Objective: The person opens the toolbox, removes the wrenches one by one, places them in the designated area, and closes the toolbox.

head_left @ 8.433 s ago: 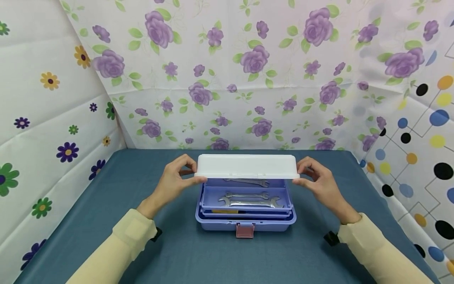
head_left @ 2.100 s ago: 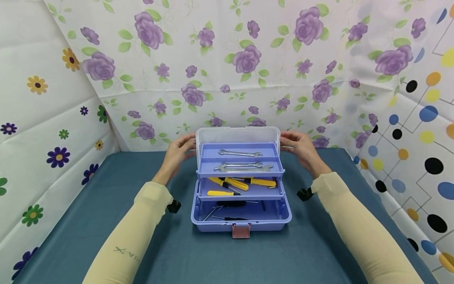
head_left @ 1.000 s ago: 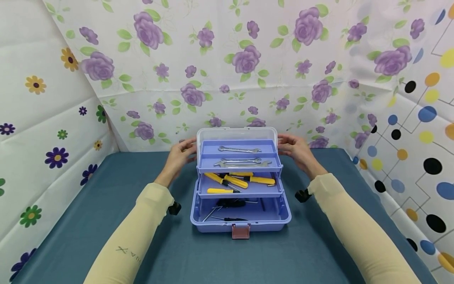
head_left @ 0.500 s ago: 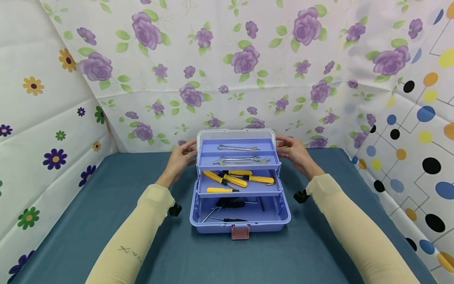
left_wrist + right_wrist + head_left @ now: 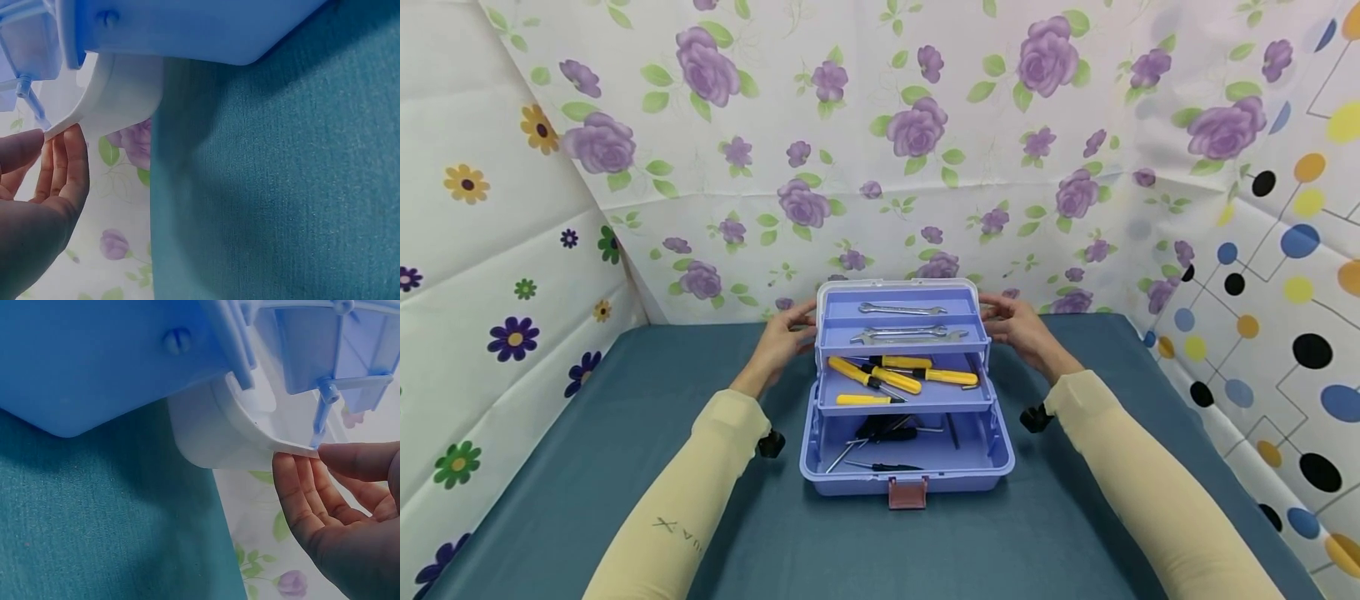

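Both hands on the opened lavender plastic toolbox (image 5: pixel 907 467)
Left hand (image 5: pixel 781 340) and right hand (image 5: pixel 1022 329) pinch the white lid (image 5: pixel 898 285) ends; both grips closed on it.

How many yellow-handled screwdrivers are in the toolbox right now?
3, maybe more hidden: all lie in the purple toolbox's middle tray, one long screwdriver diagonal at left, one toward the right, one short at the front.

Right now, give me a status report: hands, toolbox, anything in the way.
Left hand and right hand pinch the white lid at its ends. Toolbox open, trays fanned out: wrenches on top, screwdrivers below. Nothing in the way.
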Tool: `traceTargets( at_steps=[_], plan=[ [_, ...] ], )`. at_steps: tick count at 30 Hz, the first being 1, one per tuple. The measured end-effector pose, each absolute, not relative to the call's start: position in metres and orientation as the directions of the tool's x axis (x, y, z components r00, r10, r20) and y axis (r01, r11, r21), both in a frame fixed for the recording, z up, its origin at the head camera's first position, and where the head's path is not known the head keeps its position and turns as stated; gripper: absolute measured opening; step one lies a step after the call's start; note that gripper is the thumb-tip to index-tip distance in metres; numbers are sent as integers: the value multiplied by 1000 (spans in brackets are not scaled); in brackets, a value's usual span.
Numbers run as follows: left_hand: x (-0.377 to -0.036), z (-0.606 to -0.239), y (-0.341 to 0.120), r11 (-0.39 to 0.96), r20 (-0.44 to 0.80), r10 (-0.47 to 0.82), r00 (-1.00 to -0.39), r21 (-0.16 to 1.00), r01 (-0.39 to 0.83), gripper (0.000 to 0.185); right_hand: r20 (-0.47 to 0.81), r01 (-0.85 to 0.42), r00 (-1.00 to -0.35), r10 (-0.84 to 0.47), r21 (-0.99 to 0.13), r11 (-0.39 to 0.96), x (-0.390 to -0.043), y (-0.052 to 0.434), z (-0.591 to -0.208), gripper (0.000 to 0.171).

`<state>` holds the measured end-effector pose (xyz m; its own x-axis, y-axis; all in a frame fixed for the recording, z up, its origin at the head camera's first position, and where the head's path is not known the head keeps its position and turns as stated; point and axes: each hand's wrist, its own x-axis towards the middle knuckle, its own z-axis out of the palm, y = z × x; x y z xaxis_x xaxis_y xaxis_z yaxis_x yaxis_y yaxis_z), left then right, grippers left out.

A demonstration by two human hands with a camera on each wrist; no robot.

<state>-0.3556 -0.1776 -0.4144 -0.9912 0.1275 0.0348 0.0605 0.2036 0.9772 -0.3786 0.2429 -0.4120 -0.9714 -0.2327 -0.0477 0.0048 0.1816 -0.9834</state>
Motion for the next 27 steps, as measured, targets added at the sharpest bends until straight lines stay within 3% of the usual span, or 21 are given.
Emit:
traceTargets(
  at_steps=[11, 21, 27],
  plan=[
    [-357, -419, -181, 215, 28, 179, -984, 974, 67, 54, -85, 35, -963, -257, -981, 193, -384, 242, -416, 62],
    [-360, -420, -181, 152, -68, 174, -982, 988, -41, 48, -140, 80, -947, -290, -974, 210, -387, 243, -416, 64],
    [-360, -426, -179, 231, -71, 194, -978, 973, -24, 53, -167, 105, -942, -290, -970, 219, -392, 244, -425, 70]
  ],
)
